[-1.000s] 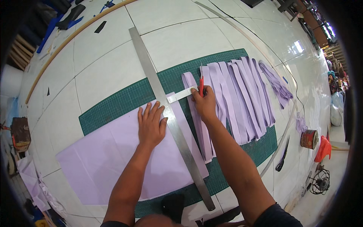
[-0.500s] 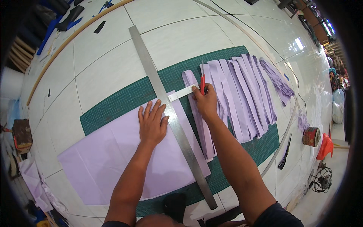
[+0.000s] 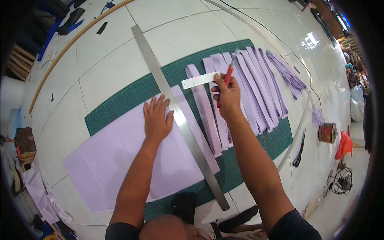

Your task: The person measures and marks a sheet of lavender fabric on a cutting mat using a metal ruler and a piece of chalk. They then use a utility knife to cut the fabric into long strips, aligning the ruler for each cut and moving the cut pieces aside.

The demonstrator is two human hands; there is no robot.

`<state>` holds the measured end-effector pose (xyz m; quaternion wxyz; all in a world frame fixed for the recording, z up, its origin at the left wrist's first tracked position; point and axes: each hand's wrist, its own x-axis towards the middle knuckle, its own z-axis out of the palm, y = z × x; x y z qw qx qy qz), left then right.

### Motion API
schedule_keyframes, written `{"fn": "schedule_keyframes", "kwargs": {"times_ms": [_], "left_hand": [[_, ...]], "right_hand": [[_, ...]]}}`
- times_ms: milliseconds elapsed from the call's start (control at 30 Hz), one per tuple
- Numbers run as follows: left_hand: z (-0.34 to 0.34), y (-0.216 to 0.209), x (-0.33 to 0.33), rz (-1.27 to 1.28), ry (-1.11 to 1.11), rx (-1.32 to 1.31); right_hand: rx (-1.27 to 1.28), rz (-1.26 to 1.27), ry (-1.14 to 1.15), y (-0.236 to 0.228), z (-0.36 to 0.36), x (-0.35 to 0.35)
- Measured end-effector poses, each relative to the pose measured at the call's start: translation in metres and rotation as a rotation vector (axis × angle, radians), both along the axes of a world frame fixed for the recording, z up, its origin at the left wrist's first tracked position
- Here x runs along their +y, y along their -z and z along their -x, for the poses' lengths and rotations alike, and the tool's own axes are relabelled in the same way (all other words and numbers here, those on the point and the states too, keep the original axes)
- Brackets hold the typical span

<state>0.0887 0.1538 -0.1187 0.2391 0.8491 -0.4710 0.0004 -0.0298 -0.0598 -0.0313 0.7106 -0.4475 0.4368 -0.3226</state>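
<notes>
Purple fabric (image 3: pixel 112 160) lies flat on a green cutting mat (image 3: pixel 116 112), with a long metal ruler (image 3: pixel 186 128) laid across it near its right edge. My left hand (image 3: pixel 157 122) rests flat on the fabric, fingers spread, fingertips beside the ruler's left edge. My right hand (image 3: pixel 228 98) is closed around a short, flat, pale ruler (image 3: pixel 198 81) and a slim red-handled cutter (image 3: pixel 229 75), its thin tip pointing away from me. The short ruler sits above the nearest of several cut purple strips (image 3: pixel 249 86), apart from the long ruler. A narrow fabric edge shows right of the long ruler.
Bunched purple strips (image 3: pixel 287 75) lie past the mat's right side. Farther right are black scissors (image 3: pixel 299 154), a round tin (image 3: pixel 327 133) and a red plastic bag (image 3: pixel 344 146). A long curved strip (image 3: pixel 72 52) runs over the white tiles at the far left.
My right hand has lifted the short ruler off the long ruler's edge and moved right and away, with the cutter now tilted right. My left hand stays on the fabric.
</notes>
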Motion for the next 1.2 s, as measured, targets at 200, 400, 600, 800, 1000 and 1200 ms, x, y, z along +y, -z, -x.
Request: {"fn": "schedule_keyframes", "kwargs": {"times_ms": [200,400,600,800,1000,1200], "left_hand": [[-0.005,0.007,-0.002,0.002,0.019,-0.06],[-0.006,-0.002,-0.005,-0.007,0.034,-0.022],[0.007,-0.047,-0.014,-0.393,0.07,-0.003],[0.007,-0.066,-0.024,-0.687,0.129,0.072],[0.004,-0.061,-0.023,-0.676,0.141,0.108],[0.004,-0.057,-0.021,-0.613,0.139,0.134]], "right_hand": [[0.215,-0.006,-0.001,-0.014,0.153,0.054],[0.376,-0.079,0.086,0.038,0.275,0.12],[0.376,-0.104,0.009,0.041,0.278,0.139],[0.426,0.023,0.001,0.064,0.276,0.139],[0.496,0.079,-0.012,0.071,0.276,0.142],[0.525,0.03,-0.048,0.064,0.277,0.138]]}}
